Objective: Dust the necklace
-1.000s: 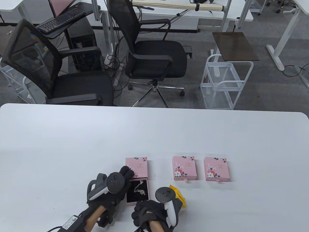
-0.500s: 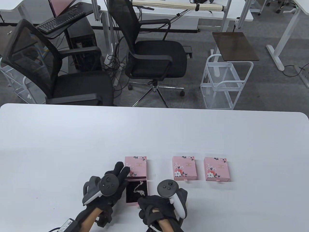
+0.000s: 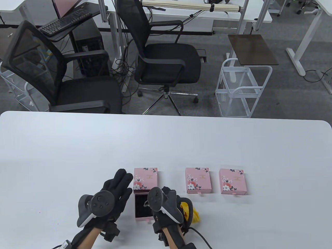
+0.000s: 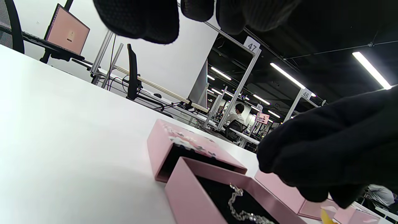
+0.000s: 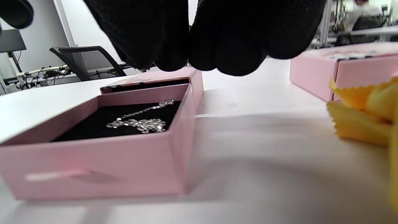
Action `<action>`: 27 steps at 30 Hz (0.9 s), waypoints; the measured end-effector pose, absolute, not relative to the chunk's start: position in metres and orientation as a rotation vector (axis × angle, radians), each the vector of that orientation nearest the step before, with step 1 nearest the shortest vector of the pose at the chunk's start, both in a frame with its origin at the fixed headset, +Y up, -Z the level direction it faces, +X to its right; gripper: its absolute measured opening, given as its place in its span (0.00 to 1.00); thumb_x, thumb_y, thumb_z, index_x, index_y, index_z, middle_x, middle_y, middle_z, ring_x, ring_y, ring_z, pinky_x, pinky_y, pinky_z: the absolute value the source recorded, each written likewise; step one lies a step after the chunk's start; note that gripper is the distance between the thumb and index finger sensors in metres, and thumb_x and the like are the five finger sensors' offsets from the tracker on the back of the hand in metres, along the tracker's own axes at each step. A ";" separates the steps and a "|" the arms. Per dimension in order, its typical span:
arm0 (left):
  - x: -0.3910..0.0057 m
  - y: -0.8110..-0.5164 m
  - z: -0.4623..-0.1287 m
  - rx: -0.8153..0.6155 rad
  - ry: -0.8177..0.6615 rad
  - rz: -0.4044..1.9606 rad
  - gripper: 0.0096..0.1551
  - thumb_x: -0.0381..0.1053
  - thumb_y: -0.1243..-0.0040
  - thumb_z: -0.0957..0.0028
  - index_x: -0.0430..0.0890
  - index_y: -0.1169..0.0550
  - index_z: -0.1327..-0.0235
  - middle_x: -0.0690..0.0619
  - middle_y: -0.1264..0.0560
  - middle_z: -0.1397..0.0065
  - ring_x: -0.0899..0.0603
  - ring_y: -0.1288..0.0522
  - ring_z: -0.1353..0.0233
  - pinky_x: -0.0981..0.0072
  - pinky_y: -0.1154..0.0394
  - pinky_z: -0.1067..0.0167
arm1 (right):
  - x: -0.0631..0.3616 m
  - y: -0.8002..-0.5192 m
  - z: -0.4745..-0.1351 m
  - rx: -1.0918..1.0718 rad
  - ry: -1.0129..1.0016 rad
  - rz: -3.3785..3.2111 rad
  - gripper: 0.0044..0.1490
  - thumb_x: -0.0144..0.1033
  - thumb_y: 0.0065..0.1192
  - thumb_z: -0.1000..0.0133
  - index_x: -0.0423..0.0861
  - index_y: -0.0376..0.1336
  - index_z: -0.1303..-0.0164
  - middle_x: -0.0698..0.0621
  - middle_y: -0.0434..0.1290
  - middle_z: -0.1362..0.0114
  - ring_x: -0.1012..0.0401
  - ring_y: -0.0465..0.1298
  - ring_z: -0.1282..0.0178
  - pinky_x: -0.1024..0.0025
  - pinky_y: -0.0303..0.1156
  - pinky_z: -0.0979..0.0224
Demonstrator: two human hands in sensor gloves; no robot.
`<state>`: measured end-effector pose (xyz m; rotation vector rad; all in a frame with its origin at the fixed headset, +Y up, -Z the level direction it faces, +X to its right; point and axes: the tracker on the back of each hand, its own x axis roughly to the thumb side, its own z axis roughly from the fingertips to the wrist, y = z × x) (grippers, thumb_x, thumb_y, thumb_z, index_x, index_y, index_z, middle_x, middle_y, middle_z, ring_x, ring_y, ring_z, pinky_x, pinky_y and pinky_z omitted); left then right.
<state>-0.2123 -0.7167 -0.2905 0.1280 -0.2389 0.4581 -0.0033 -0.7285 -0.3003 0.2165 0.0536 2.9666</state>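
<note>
necklace [image 5: 140, 121] loose on black lining of open pink drawer [image 5: 93, 165], just below my right hand [image 3: 166, 205] | right fingers [image 5: 224, 40] bunched, empty | left hand [image 3: 114, 189] flat, relaxed beside drawer | judged light, limp, tangle-prone: pinch chain near pendant

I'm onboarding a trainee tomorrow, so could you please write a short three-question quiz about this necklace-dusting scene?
1. True or false: the necklace lies in the open drawer.
2. How many closed pink boxes stand to the right of the opened one? A) one B) two C) three
3. What colour is the cloth beside the right hand?

Key: 1 true. 2 B. 3 yellow.
</note>
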 end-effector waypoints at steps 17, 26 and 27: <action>-0.208 -0.724 -0.291 0.093 -0.284 0.424 0.31 0.59 0.51 0.36 0.58 0.37 0.18 0.54 0.45 0.11 0.39 0.35 0.25 0.47 0.31 0.30 | -0.018 -0.745 -0.291 0.343 0.225 3.094 0.29 0.37 0.70 0.35 0.41 0.65 0.25 0.30 0.62 0.20 0.35 0.68 0.29 0.42 0.68 0.30; -0.207 -0.725 -0.291 0.096 -0.286 0.421 0.31 0.59 0.51 0.36 0.58 0.37 0.18 0.55 0.45 0.11 0.39 0.35 0.25 0.47 0.31 0.30 | -0.022 -0.748 -0.295 0.222 0.283 3.073 0.30 0.35 0.73 0.37 0.39 0.65 0.27 0.29 0.64 0.21 0.35 0.69 0.31 0.42 0.68 0.31; -0.207 -0.725 -0.291 0.098 -0.286 0.422 0.31 0.60 0.51 0.36 0.58 0.37 0.18 0.55 0.45 0.11 0.39 0.35 0.25 0.47 0.31 0.30 | -0.022 -0.749 -0.296 0.220 0.277 3.081 0.30 0.35 0.73 0.37 0.39 0.65 0.27 0.29 0.64 0.22 0.35 0.69 0.31 0.42 0.68 0.31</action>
